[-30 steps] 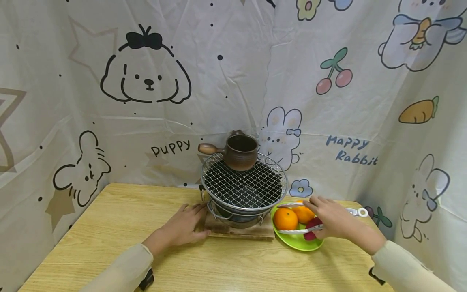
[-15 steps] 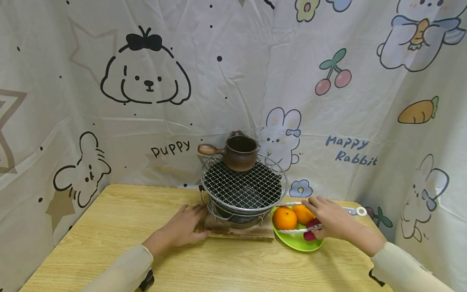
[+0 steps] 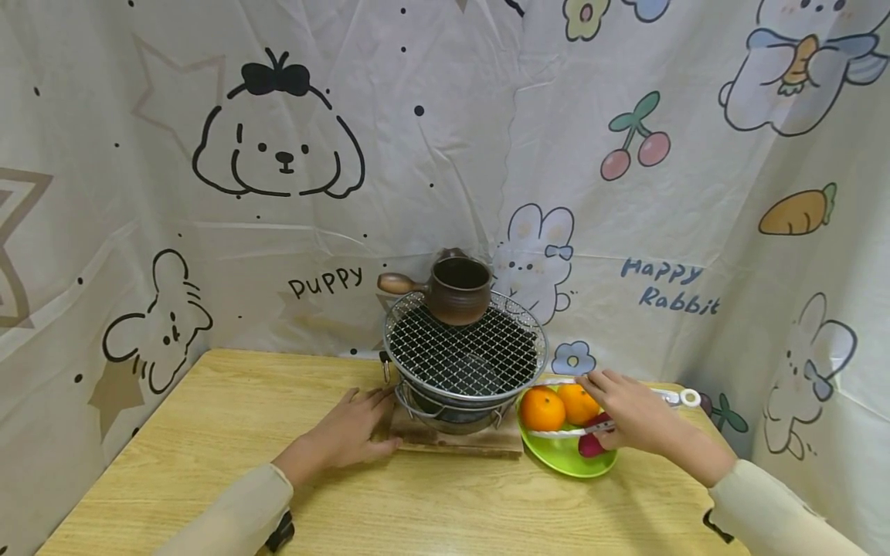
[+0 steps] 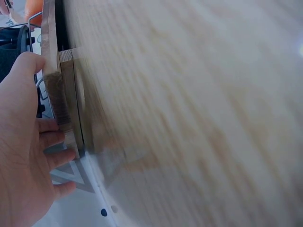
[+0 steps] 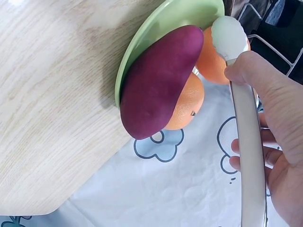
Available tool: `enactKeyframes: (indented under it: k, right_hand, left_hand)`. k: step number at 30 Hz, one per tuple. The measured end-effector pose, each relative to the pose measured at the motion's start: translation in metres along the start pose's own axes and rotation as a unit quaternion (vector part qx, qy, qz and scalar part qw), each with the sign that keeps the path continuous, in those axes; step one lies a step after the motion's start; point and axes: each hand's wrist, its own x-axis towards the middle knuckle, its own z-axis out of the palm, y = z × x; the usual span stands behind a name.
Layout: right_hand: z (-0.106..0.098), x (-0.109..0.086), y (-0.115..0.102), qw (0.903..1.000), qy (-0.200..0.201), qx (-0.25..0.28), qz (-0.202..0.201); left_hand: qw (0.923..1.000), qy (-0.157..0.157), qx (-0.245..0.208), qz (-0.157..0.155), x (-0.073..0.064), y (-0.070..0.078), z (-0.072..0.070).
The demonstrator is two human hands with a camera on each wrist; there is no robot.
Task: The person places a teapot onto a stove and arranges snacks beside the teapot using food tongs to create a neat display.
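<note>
My left hand [image 3: 348,432] rests against the left edge of the wooden board [image 3: 452,444] under the tabletop grill, fingers spread; in the left wrist view its thumb touches the board's corner. White-tipped tongs [image 5: 248,137] are gripped in my right hand [image 3: 629,413], thumb on one arm near the tip. The tongs' spread arms straddle two oranges, a front orange [image 3: 543,409] and a rear orange [image 3: 579,403], over the green plate [image 3: 566,463]. Partly under my right hand, a smooth purple sweet potato [image 5: 163,82] leans on the plate's rim.
On the grill's round wire grate [image 3: 473,363] stands a small brown clay pot [image 3: 459,297], its wooden handle [image 3: 398,283] pointing left. The grill is close to the plate. A cartoon-printed cloth [image 3: 431,154] hangs behind and around the wooden table [image 3: 445,510].
The tong tips and both oranges have shifted slightly up and away from me in the head view. My left hand, the grill and the pot have stayed put.
</note>
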Motion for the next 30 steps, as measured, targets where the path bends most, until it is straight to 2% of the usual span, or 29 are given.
enactKeyframes:
  k: [7,14,30]
  right_hand:
    - [-0.003,0.001,0.002,0.9999,0.011,0.000,0.000]
    - [-0.005,-0.002,0.005,0.9995,0.030,-0.001,-0.008]
    - [-0.011,-0.003,0.014,0.9990,0.041,0.000,0.017]
  left_hand:
    - [1.0000,0.002,0.003,0.001,0.000,-0.001,0.001]
    - [0.9997,0.021,0.005,0.013,0.001,-0.001,0.001]
    - [0.9999,0.014,0.006,0.008,0.001,0.000,0.000]
